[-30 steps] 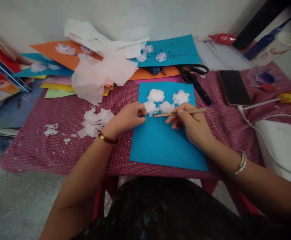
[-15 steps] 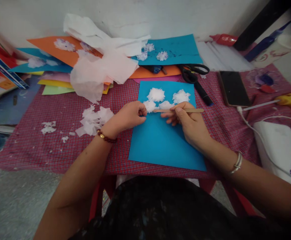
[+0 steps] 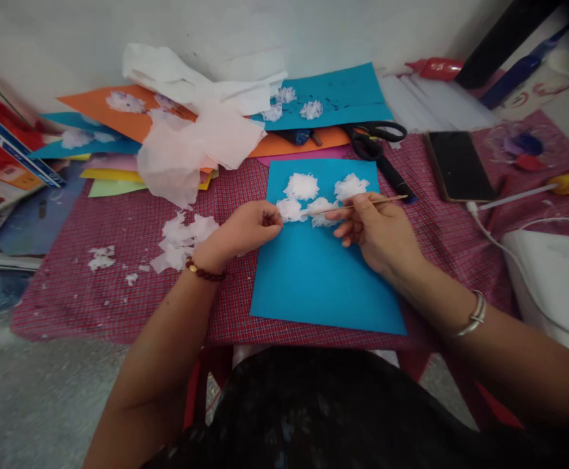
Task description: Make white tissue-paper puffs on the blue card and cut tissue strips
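Observation:
A blue paper sheet lies on the red checked tablecloth in front of me. Several white tissue puffs sit on its upper part. My right hand grips a thin wooden stick, whose left tip touches a puff at the sheet's middle. My left hand is curled at the sheet's left edge, fingertips pinched beside the leftmost puff; whether it grips the tissue is unclear.
A pile of torn white tissue bits lies left of my left hand. Crumpled tissue, coloured paper sheets, black scissors, a marker and a phone lie behind. A white box with cable sits at right.
My right hand has lifted and tilted the stick, moving its tip left onto the puffs. The left hand has barely moved.

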Tool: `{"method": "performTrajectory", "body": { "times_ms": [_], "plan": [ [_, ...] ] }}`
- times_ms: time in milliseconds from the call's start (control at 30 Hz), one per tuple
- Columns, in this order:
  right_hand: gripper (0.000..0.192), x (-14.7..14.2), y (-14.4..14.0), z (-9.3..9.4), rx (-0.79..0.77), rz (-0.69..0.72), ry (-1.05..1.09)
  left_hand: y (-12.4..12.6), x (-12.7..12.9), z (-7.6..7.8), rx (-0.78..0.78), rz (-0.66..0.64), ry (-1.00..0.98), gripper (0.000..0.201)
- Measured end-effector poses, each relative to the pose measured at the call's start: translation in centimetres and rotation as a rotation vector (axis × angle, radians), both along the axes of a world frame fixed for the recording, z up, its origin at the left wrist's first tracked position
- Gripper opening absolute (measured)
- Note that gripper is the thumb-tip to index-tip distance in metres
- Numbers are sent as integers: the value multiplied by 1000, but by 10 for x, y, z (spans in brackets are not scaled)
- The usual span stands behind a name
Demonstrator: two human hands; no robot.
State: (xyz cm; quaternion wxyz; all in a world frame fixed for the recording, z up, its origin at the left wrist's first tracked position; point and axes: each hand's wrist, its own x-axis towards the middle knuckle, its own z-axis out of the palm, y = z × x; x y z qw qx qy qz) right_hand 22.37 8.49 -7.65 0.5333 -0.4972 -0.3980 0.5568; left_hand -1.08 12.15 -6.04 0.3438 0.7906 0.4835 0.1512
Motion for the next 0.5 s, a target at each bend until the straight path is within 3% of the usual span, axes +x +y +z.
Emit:
{"method": "performTrajectory", "body": {
  "times_ms": [200,300,400,500],
  "plan": [
    [28,3,1,4,-41,-37,22,0,2,4,-122,65,-40,7],
    [21,6,0,9,-58,-60,37,5,-6,9,-189,126,-158,6],
    [19,8,-2,15,-65,-72,40,4,-24,19,-78,202,-251,5],
    [19,9,-3,17,-55,-47,45,-17,-38,31,81,250,-138,6]
  ]
}}
